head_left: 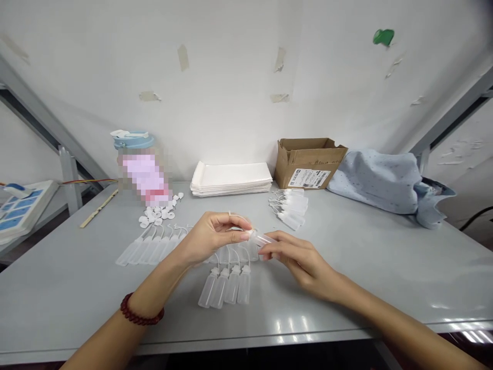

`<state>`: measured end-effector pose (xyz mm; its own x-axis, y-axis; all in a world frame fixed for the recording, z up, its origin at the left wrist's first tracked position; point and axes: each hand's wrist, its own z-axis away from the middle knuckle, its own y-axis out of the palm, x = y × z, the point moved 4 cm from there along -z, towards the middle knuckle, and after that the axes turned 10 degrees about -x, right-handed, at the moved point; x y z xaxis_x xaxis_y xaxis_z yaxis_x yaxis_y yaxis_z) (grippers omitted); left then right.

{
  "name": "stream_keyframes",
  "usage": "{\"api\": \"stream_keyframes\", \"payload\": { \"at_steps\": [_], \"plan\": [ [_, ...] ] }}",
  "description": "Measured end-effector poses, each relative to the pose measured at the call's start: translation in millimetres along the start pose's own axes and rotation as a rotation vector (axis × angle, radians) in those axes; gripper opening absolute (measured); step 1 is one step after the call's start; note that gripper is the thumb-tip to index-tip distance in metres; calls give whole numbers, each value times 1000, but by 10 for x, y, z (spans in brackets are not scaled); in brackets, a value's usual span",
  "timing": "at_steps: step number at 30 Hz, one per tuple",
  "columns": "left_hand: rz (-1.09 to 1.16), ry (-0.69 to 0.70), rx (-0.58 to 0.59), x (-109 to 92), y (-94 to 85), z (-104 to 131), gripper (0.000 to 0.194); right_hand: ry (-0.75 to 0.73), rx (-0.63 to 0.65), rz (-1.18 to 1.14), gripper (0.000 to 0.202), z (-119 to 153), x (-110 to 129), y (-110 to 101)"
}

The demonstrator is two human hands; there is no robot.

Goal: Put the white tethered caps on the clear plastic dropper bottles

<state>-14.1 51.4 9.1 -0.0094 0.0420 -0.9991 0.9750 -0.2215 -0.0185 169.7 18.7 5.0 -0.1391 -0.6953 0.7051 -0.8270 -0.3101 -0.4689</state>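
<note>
Between my hands is a small translucent plastic bottle (264,239), tilted above the table. My left hand (221,231) pinches the white cap end between thumb and fingers. The fingers of my right hand (295,254) close around the bottle's body. Just below, several capped bottles (231,288) with thin tubes lie side by side near the front. Another row of bottles (148,249) lies to the left, and part of a row behind my hands is hidden. White loose caps (156,215) form a pile at the left. More bottles (292,208) with tubes lie at the right.
A stack of white envelopes (231,180) lies at the back, beside an open cardboard box (306,162). Light blue cloth (377,180) lies at the right. A blue-lidded container (133,140), partly blurred, and a yellowish strip (99,208) are at the left.
</note>
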Motion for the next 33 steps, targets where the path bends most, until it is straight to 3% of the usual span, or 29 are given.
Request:
{"api": "stream_keyframes", "payload": {
  "at_steps": [3, 8, 11, 17, 21, 26, 29, 33],
  "plan": [
    [31, 20, 17, 14, 16, -4, 9, 49, -42, -71, 30, 2, 2, -10],
    [62, 10, 34, 57, 76, -5, 10, 337, -55, -221, 9, 29, -55, 40],
    [46, -12, 41, 61, 137, 9, 13, 414, -130, -184, 13, 20, -96, 43],
    [-114, -99, -23, 20, 188, 66, 22, 268, -140, 89, 19, -20, -147, 4],
    [-249, -61, -73, -31, 199, 102, 21, 116, -124, 273, 22, 1, -164, -14],
    [-183, 48, -92, -19, 252, 126, 25, 66, -72, 333, 23, 14, -155, 11],
    [-190, 125, -105, 3, 280, 144, 27, 164, -70, 214, 23, -11, -153, 0],
    [-230, 255, -121, -3, 322, 187, 21, 516, -57, -360, 24, -31, -226, 25]
  ]
}}
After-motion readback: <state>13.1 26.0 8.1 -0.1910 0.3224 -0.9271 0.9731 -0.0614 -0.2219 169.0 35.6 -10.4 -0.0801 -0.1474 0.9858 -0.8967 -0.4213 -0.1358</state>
